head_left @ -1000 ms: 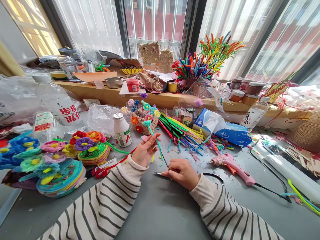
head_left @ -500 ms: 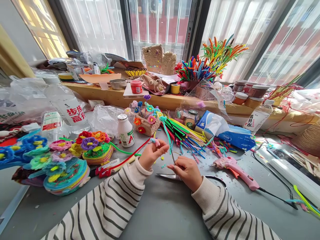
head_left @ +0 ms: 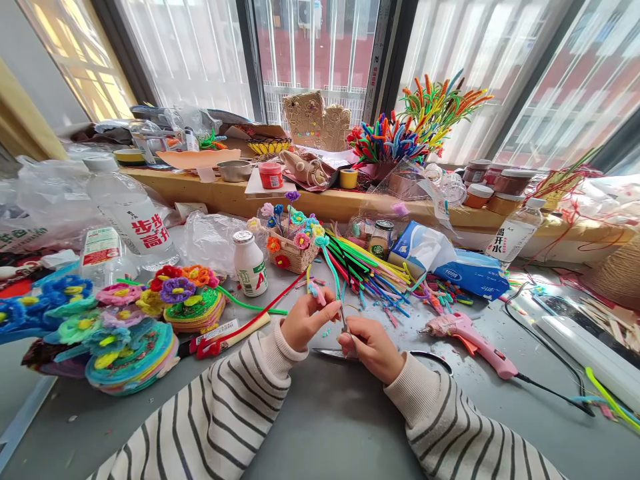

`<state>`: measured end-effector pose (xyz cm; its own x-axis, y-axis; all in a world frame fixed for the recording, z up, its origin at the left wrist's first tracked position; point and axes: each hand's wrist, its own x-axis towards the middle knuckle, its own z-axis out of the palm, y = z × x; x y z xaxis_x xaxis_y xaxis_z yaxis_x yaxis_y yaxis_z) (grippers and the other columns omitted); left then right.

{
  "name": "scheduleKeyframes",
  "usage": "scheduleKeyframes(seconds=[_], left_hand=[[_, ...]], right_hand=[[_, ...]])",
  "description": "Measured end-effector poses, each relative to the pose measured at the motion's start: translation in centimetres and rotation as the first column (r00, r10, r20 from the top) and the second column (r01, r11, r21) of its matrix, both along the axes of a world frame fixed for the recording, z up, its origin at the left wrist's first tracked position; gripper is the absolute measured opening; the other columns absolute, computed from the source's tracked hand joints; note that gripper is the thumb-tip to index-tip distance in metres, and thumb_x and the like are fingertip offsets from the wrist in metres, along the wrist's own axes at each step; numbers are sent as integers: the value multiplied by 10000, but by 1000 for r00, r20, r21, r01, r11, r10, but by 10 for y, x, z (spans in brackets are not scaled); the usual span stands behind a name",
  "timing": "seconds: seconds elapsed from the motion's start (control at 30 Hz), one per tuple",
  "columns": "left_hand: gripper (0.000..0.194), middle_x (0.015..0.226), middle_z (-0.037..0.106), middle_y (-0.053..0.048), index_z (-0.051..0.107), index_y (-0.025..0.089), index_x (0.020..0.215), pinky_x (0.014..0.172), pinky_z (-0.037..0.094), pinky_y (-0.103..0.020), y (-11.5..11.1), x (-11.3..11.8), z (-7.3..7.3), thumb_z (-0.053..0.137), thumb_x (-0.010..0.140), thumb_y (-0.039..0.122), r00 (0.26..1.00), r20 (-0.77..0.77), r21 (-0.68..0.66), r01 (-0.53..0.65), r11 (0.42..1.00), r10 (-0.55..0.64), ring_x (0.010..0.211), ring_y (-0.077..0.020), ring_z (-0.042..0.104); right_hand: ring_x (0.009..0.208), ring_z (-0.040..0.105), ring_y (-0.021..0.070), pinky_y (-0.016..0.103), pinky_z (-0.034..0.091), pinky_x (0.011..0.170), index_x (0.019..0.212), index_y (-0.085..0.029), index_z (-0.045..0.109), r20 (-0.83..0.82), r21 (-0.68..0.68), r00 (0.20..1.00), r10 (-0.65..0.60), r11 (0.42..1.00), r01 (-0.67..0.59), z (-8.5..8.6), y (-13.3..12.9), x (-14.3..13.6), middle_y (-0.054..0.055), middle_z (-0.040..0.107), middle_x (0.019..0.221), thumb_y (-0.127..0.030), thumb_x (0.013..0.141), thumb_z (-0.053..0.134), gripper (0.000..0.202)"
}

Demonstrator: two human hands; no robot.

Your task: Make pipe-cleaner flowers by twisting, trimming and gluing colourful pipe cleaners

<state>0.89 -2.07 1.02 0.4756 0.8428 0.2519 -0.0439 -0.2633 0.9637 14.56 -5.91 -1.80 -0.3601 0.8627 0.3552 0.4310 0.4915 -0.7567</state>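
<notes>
The flower points far-left, its stem clamped near in the right hand; the left hand touches midway, grip unclear.

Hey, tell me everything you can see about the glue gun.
The glue gun is pink, plastic-looking, with an orange-red trigger and a black cord at its handle end. It lies on its side on the grey table, nozzle pointing left, beside fuzzy scraps. Neither hand touches it. Whether it is hot can't be seen.
</notes>
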Motion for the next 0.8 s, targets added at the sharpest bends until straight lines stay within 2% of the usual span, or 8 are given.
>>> scheduleKeyframes(seconds=[0.1, 0.33, 0.57, 0.8], left_hand=[[154, 532, 415, 33, 421, 147, 572, 525, 356, -221, -1, 0, 1, 465, 687, 240, 1000, -3, -9, 17, 1000, -17, 517, -82, 424], [169, 530, 389, 33, 412, 149, 582, 539, 337, -228, -2, -2, -2, 419, 720, 246, 996, -69, 37, 53, 998, -50, 523, -84, 406], [197, 493, 368, 39, 391, 155, 565, 497, 323, -219, -3, -2, 0, 405, 725, 268, 987, -158, 85, 57, 995, -43, 479, -79, 381], [213, 495, 364, 39, 390, 154, 555, 490, 324, -216, -2, -1, -2, 399, 732, 272, 986, -156, 85, 63, 994, -49, 469, -75, 382]], right_hand=[[520, 407, 98, 207, 325, 524, 496, -154, 450, -55, -47, 988, 141, 988, -144, 3, -2, 0, 0, 421, 527, -532, 753, 190, 527], [545, 412, 105, 222, 333, 557, 569, -156, 472, -128, -108, 964, 233, 963, -247, 6, 0, 4, -5, 440, 563, -592, 718, 126, 576], [544, 432, 106, 217, 344, 548, 537, -143, 499, -70, -141, 981, 179, 972, -187, -1, 5, 8, 0, 452, 548, -599, 705, 181, 581], [453, 373, 72, 186, 304, 455, 459, -136, 481, -73, -149, 996, 42, 987, -53, 2, 2, 6, -24, 408, 469, -535, 708, 322, 496]])
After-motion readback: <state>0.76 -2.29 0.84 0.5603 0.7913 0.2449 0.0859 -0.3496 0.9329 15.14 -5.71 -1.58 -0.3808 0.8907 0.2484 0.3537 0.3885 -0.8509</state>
